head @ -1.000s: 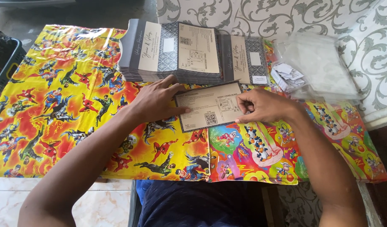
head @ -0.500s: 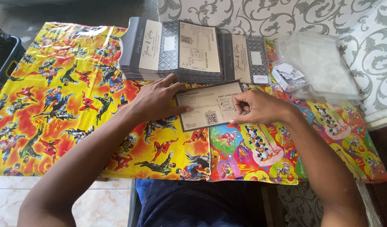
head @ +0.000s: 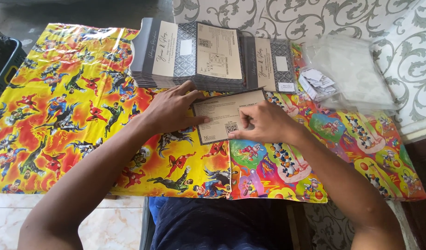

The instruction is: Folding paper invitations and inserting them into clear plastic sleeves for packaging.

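Two hands press on one beige card (head: 224,115) that lies flat on the table, just in front of the stacked cards; the left hand (head: 173,111) lies open and spread, palm down, its fingertips on the card's left edge, which looks meant to pin the card so it cannot slide on the glossy covering; the right hand (head: 264,122) rests on the card's right side with fingers curled loosely and the thumb and forefinger pressing near a small square printed code, as one would press or smooth something small onto the surface, though whether anything is pinched beneath the fingertips I cannot tell. The card sits slightly tilted, its dark border showing at the lower left. Behind it, a long stack of grey and beige cards (head: 194,58) lies fanned along the far edge, close enough for either hand to reach; a second bundle (head: 271,65) lies just to its right. A clear plastic bag (head: 349,74) with small white paper slips (head: 317,81) lies at the far right, near the right hand. All of this rests on a bright cartoon-printed table cover (head: 60,115), yellow on the left, multicoloured on the right.
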